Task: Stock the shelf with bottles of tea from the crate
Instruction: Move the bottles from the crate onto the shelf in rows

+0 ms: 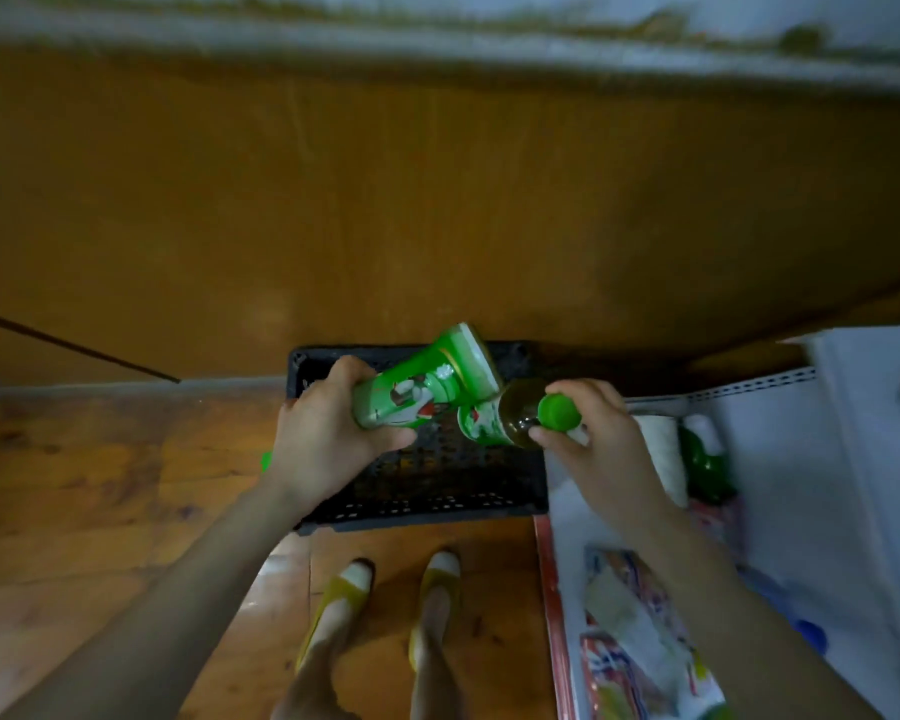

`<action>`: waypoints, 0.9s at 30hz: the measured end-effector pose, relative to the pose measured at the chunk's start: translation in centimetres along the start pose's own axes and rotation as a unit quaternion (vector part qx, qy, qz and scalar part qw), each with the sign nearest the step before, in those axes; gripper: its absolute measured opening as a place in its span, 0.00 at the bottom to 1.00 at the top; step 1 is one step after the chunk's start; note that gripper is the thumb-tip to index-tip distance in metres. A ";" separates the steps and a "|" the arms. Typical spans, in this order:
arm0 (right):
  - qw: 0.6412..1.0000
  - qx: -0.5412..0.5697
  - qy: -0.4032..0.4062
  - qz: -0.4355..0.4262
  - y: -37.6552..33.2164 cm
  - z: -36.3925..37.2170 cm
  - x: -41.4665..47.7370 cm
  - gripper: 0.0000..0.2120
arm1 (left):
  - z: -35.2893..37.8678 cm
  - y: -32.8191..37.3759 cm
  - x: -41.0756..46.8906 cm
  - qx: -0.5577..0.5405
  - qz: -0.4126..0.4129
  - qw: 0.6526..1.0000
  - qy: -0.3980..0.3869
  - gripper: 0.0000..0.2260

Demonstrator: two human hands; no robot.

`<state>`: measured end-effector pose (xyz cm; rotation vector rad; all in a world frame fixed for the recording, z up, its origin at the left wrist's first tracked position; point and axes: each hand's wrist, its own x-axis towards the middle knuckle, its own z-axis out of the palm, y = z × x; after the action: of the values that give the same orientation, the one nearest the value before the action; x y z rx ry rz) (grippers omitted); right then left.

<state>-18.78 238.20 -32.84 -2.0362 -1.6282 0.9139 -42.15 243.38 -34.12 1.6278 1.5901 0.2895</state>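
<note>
Above the crate [427, 514], the left hand [323, 439] wraps one tea bottle [427, 389] round its body, and the right hand [601, 452] pinches a second bottle [492, 420] by its cap. Turn both upright before setting them on what seems to be the shelf [801, 485], right.

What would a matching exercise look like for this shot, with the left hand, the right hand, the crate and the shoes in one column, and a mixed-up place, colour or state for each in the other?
Column one:
1. left hand
2. right hand
3. crate
4. shoes

Column two:
A. black, on the wooden floor
B. pinches a green cap
C. yellow and white
D. grips a green-labelled bottle

Pairs: 1-D, 2-B, 3-A, 4-C
</note>
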 end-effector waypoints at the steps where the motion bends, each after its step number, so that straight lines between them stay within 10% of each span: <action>1: 1.000 0.008 0.016 0.000 -1.6 -1.8 -0.8 0.18 | -1.6 1.7 -1.0 -0.020 0.015 1.000 0.000 0.23; 12: 0.953 0.074 0.292 0.015 -16.0 -19.4 -13.7 0.13 | -14.7 15.6 -8.4 -0.100 0.191 0.976 -0.020 0.23; 27: 0.720 0.189 0.668 -0.008 -24.8 -37.8 -30.9 0.17 | -17.5 36.3 -15.4 -0.134 0.429 0.887 -0.103 0.22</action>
<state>-14.17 218.89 18.21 -1.5774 -0.5318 -0.3200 -30.27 241.11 7.30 1.9661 0.5535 0.7275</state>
